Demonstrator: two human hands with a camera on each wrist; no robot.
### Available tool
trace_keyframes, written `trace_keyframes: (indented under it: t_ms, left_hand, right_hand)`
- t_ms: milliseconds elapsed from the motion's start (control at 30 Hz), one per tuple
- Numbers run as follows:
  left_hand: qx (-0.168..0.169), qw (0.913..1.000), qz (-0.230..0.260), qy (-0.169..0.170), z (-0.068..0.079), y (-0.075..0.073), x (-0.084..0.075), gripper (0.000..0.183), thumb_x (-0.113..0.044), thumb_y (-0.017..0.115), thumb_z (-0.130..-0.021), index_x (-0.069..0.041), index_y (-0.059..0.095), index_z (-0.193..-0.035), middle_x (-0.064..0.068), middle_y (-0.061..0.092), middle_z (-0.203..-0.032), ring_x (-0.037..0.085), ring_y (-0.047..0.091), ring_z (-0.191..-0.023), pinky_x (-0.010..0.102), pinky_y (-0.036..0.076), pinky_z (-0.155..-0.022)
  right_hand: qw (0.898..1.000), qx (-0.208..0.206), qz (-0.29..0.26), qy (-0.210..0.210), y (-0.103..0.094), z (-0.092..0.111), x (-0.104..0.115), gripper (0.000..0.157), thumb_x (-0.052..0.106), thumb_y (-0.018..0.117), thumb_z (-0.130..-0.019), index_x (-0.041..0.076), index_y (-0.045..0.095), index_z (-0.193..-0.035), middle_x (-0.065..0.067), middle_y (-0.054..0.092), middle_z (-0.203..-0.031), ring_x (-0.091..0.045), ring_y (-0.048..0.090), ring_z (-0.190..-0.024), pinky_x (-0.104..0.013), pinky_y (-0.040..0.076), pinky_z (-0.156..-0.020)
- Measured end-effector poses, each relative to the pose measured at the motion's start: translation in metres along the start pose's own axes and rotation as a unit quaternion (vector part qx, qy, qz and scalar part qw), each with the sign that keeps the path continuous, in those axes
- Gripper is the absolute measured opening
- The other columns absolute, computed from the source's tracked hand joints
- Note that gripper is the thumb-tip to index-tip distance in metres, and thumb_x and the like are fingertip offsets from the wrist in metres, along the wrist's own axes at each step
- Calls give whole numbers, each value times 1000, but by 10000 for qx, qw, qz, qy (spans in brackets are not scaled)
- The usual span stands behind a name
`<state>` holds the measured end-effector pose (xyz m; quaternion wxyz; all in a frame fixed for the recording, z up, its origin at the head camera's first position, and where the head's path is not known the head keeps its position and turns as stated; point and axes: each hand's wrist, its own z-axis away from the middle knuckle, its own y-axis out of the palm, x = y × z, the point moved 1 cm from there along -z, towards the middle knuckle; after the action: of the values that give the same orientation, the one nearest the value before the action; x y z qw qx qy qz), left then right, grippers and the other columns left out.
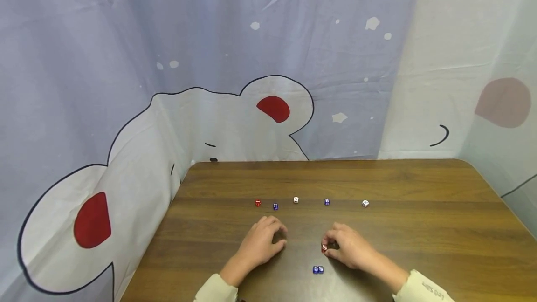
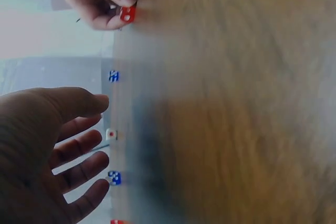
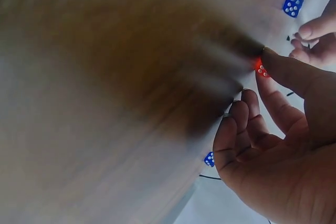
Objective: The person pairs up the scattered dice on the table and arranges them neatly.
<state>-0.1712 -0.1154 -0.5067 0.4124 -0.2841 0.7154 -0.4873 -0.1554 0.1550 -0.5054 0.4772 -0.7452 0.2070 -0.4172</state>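
Between the thumb and index finger of my right hand [image 1: 350, 247] is a red die [image 1: 324, 248], pinched close to the tabletop. Two blue dice [image 1: 318, 270] sit side by side just nearer to me. My left hand [image 1: 261, 241] rests over the table to the left, its fingers loosely bent with nothing between them. Farther back runs a spaced row: a red die [image 1: 258, 203], a blue die [image 1: 275, 206], a white die [image 1: 295, 200], another blue die [image 1: 327, 202] and a second white die [image 1: 365, 203]. In the right wrist view the pinched red die [image 3: 262, 68] shows white pips.
The dice lie on a brown wooden table [image 1: 419, 185] with rounded far corners. Behind its far edge hangs a pale curtain [image 1: 201, 27] printed with a cartoon bear, and more light cloth [image 1: 516, 162] hangs on the right.
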Motion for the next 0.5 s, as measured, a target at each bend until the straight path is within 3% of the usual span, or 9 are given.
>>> trace_keyframes:
  t_ms: [300, 500]
  left_hand:
    - [-475, 9973, 290, -483, -7, -17, 18, 21, -26, 78, -88, -17, 73, -107, -4, 66, -112, 19, 57, -105, 43, 49, -89]
    - [-543, 9922, 501, -1007, -12, -27, 34, 24, -25, 77, -90, -17, 72, -113, 0, 64, -120, 21, 54, -108, 44, 48, -89]
  right_hand:
    - [9999, 82, -32, 48, 2, 2, 7, 19, 19, 84, -77, 23, 68, -86, 12, 55, -86, -7, 53, -81, -33, 51, -75]
    - [9999, 118, 19, 55, 5, 4, 9, 18, 21, 84, -77, 24, 69, -88, 14, 55, -87, -6, 53, -82, -33, 51, -76]
